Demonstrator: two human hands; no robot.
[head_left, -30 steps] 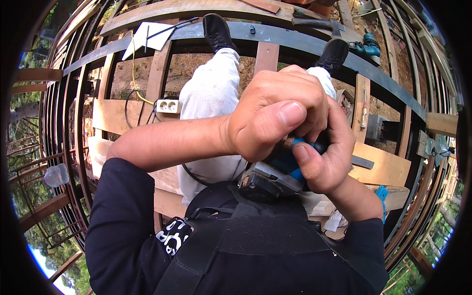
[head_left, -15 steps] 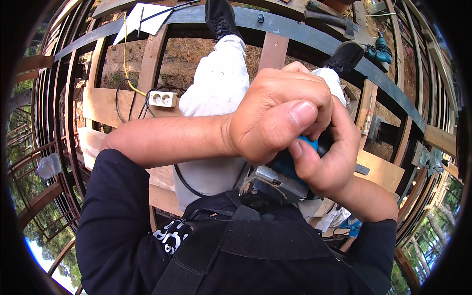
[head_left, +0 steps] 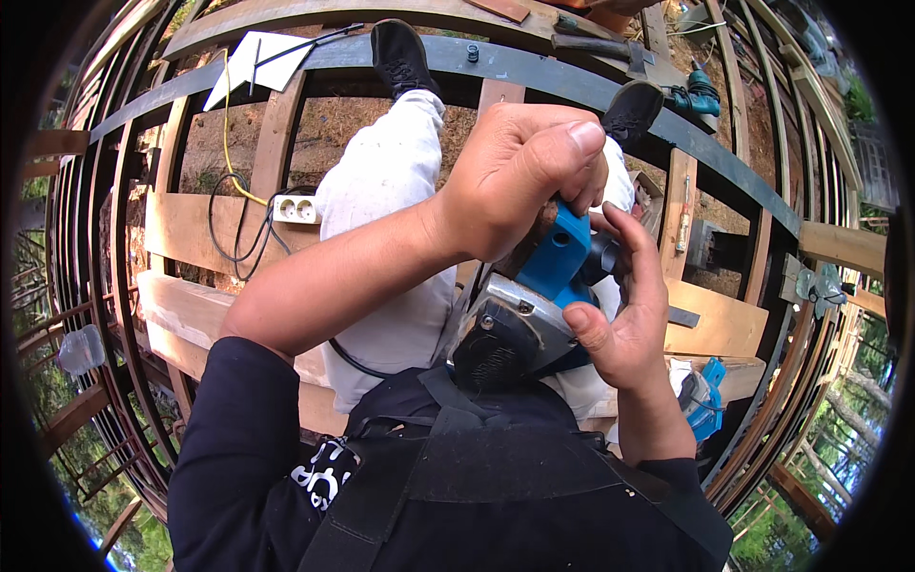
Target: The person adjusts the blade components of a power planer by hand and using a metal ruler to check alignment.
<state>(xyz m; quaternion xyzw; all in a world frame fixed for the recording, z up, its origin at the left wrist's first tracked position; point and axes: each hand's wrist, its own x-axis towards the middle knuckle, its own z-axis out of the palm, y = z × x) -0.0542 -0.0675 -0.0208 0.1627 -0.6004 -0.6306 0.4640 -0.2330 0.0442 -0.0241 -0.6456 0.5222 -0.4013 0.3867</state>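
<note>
A blue and black electric planer (head_left: pixel 556 259) with a silver metal housing is tilted up against my lap, between my white-trousered legs. My left hand (head_left: pixel 534 167) is closed in a fist at the planer's far end, its fingers curled over the body and partly hidden from view. My right hand (head_left: pixel 624 319) is at the right side, thumb and fingers spread around the round black knob (head_left: pixel 602 257) without closing on it. Whether its fingertips touch the tool is hard to tell. A black cable (head_left: pixel 355 360) runs beside my left thigh.
A white socket block (head_left: pixel 297 209) with a yellow cord lies left on wooden boards. Ahead are a grey metal beam (head_left: pixel 534 69), a hatchet (head_left: pixel 600 45) and a teal power tool (head_left: pixel 699 95). Another blue tool (head_left: pixel 703 405) sits at right. Gaps between beams show ground below.
My right hand has loosened and moved down and away from my left, its fingers opening. The planer's blue body now shows more, and my left fist has shifted slightly up.
</note>
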